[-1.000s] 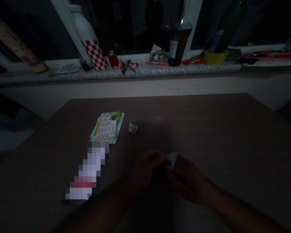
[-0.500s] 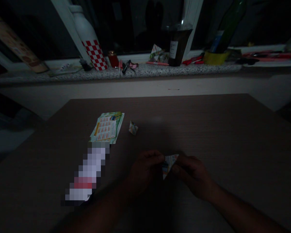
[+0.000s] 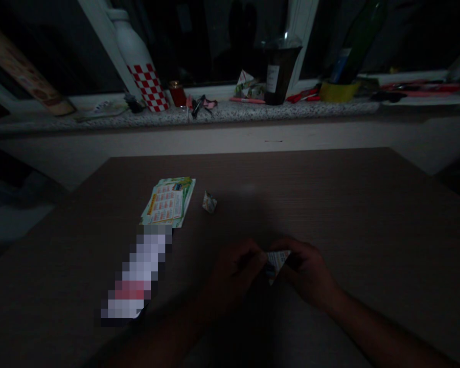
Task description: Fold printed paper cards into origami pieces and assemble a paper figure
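Note:
The scene is very dim. My left hand [image 3: 235,273] and my right hand [image 3: 308,271] meet low over a brown table [image 3: 329,204], near its front middle. Both pinch a small folded piece of printed paper [image 3: 276,260], triangular with its point down. Fingertips of each hand close on its upper corners. A tiny folded paper piece [image 3: 209,202] lies on the table further back, left of my hands. Beside that lies a stack of printed calendar cards [image 3: 168,202].
A blurred-out oblong object [image 3: 138,276] lies on the table at the left. Behind the table runs a speckled windowsill [image 3: 222,113] with a checkered white bottle [image 3: 141,66], a dark cup [image 3: 279,69], a green bottle [image 3: 354,43], pens and small clutter.
Both hands have shifted slightly right and toward me with the folded paper. The paper has turned, so its triangle now points down between my fingertips.

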{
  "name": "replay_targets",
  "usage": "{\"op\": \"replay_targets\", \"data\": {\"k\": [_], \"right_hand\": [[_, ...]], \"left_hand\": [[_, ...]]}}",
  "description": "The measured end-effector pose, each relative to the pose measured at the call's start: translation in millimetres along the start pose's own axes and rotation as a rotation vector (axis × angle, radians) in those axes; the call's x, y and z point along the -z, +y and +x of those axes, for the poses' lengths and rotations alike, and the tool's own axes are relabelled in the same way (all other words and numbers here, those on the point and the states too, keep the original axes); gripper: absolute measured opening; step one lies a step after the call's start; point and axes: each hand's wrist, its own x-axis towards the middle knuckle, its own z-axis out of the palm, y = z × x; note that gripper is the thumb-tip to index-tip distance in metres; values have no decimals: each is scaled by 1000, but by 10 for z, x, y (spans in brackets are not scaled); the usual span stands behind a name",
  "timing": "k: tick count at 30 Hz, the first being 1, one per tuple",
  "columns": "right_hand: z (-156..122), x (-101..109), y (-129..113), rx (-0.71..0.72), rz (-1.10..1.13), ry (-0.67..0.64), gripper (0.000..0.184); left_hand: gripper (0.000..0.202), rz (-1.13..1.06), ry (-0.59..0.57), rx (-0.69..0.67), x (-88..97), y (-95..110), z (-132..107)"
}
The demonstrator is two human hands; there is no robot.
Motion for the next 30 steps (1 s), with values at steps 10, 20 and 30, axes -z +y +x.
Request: {"op": "replay_targets", "data": {"k": [10,20,30], "right_hand": [[-17,-43,-16,-78,87,-73,10],[-45,-27,-96,-29,125,-167,27],[-31,27,5,166,-396,-50,27]], "left_hand": [[35,273,8,-127,22,-28,-4],[36,208,-84,-117,-24,26,-47],[40,-44,82,124,10,-81,66]]}}
